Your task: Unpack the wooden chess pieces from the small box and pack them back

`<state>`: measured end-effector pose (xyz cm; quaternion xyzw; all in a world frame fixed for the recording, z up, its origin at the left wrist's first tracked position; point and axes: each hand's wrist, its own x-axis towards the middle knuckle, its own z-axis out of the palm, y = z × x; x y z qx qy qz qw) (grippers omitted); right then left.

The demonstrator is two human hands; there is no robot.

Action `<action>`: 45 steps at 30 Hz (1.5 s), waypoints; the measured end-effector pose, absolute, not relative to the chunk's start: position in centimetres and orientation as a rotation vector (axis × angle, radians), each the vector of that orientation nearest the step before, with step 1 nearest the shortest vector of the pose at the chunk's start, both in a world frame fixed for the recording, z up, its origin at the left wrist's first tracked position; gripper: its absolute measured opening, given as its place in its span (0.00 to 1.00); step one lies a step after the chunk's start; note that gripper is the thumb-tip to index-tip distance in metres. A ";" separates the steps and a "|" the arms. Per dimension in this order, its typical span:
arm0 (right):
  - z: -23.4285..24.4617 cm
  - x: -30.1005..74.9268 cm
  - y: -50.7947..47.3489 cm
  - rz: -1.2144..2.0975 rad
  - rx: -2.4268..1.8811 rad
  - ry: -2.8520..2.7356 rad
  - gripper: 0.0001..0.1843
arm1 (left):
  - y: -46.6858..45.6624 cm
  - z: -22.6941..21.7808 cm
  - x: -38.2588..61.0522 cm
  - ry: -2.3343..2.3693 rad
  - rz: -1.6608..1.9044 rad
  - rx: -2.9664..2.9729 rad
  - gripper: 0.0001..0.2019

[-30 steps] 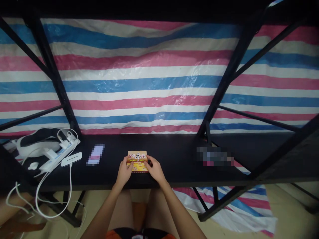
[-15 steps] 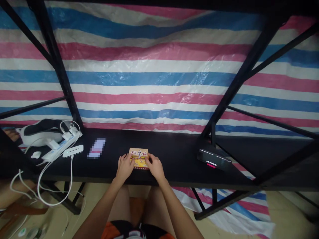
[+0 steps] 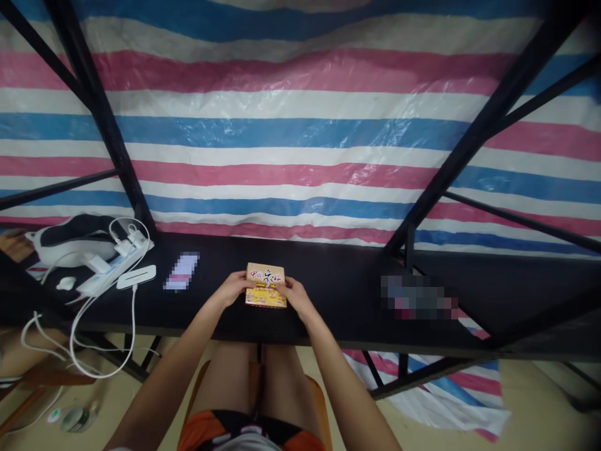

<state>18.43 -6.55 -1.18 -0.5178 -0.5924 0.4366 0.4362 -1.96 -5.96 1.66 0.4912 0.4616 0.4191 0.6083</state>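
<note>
Printed yellow box (image 3: pixel 265 275), squarish and crisp-edged, sits between my hands over the smooth black tabletop (image 3: pixel 338 269). From the left, a white cable (image 3: pixel 134 322) loops near a long plastic power strip (image 3: pixel 96 284). My left hand (image 3: pixel 233 287) pinches the box's left side; my right hand (image 3: pixel 297 295) grips its right. Beyond, below the tabletop, striped plastic sheeting (image 3: pixel 446 391) hangs in wrinkled folds.

A glossy pink, white and blue striped plastic sheet (image 3: pixel 282 131) spans the upper frame. A long white plastic power strip (image 3: pixel 114 268) lies at lower left.
</note>
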 end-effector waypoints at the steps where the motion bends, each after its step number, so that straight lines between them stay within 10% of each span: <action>1: -0.7 18.9 -6.3 1.199 -1.174 -1.450 0.18 | -5.9 2.3 -2.0 1.002 0.970 1.247 0.23; 11: 4.3 23.8 -9.6 -0.187 -0.626 -1.807 0.12 | -8.8 6.7 -2.8 0.510 1.378 2.741 0.08; 21: 1.9 22.5 -6.2 0.964 -1.397 -1.864 0.20 | -5.8 3.2 -1.3 1.088 0.815 1.478 0.31; 27: 1.3 21.0 -3.7 0.775 -1.761 -1.946 0.19 | -5.1 1.5 -1.6 1.387 0.836 1.807 0.15; 39: 9.3 21.0 1.4 0.380 -1.288 -1.803 0.21 | 0.6 10.4 -1.4 1.203 1.427 1.814 0.24; 45: 4.1 20.2 4.9 0.409 -1.254 -1.812 0.14 | 4.5 5.9 -1.6 1.208 1.400 1.665 0.17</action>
